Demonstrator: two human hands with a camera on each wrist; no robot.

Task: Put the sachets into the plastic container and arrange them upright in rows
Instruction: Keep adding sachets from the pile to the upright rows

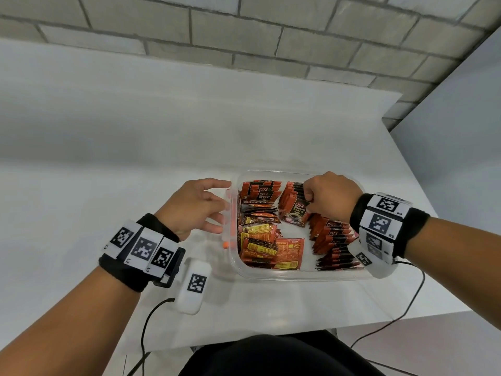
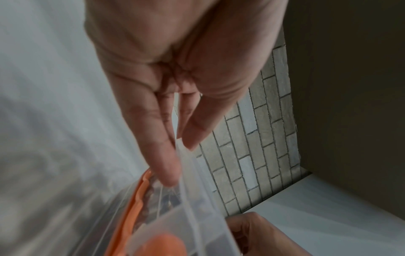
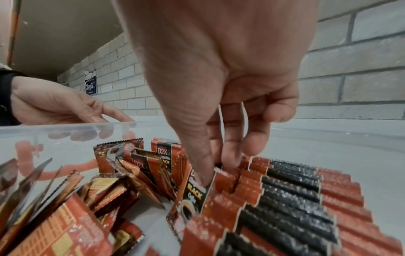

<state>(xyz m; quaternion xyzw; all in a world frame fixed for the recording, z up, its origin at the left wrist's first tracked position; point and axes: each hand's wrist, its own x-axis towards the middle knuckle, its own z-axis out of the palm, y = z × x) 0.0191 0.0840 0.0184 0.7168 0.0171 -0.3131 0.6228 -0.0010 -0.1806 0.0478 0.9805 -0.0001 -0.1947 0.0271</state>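
A clear plastic container (image 1: 284,276) sits on the white table. Inside it, red-and-black sachets stand upright in a long row (image 1: 333,237) on the right and in a shorter group (image 1: 260,191) at the back left. More sachets (image 1: 260,245) lie loose and flat at the front left. My right hand (image 1: 309,202) reaches into the far end of the right row (image 3: 291,190). Its thumb is on the face of a "D2X Black" sachet (image 3: 195,194) and its fingers are dug in behind, pinching a few sachets. My left hand (image 1: 219,204) rests with straight fingers against the container's left wall (image 2: 197,199).
An orange clip (image 1: 231,213) sits on the container's left side under my left fingers. The table's (image 1: 135,158) front edge runs close below the container, and its right edge is just past my right wrist. Black cables (image 1: 414,299) trail off the front. A brick wall stands behind.
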